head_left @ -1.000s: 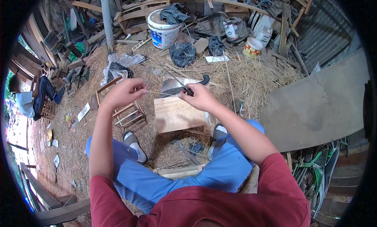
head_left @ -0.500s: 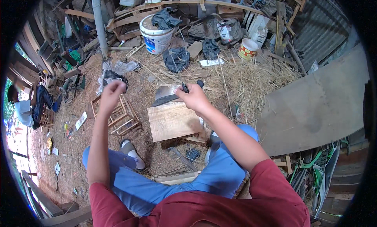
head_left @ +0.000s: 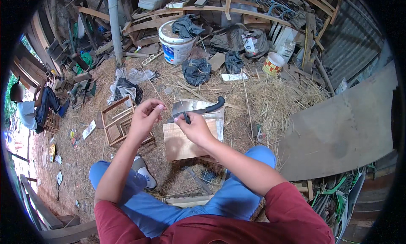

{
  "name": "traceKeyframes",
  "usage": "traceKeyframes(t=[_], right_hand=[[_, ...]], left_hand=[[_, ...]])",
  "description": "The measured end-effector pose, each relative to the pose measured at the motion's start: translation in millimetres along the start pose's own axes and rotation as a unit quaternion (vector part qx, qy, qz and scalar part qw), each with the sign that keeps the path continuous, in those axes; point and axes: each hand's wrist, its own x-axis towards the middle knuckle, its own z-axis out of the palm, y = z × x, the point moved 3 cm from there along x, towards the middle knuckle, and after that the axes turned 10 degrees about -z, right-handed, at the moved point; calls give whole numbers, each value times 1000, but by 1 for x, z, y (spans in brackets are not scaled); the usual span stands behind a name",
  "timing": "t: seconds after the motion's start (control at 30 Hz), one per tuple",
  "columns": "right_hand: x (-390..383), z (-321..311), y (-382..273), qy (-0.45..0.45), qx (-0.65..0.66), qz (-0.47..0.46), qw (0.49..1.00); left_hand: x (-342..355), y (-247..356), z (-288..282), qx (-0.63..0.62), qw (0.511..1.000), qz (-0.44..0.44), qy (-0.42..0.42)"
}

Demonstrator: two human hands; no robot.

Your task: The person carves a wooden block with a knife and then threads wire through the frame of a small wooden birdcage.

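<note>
**Straw-littered ground (head_left: 78,168) around a pale wooden board (head_left: 179,143)**

Mid-frame, a large black-handled knife (head_left: 211,108) lies by its upper edge. Your left hand (head_left: 146,114), left of centre, is pinched nearly closed; what it holds, I cannot tell. Your right hand (head_left: 195,126), curled closed, grips a small black tool (head_left: 186,117) mid-frame.

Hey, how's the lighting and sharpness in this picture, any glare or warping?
Head view throughout: glare washes out the ground at far left; fisheye warping grows toward the black rim; shadow darkens the area just below the wooden board; the left hand and right hand look fairly sharp, but anything thin at the left one's fingertips is too fine to make out.
</note>
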Motion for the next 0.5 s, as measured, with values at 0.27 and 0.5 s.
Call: traceKeyframes(t=[0.27,0.5], right_hand=[[5,15,21,-16,0,28,999],[10,43,41,-91,-57,51,993]], left_hand=[[3,-23,-7,-27,997,-66,19],[-6,-47,-28,-61,988,-137,42]])
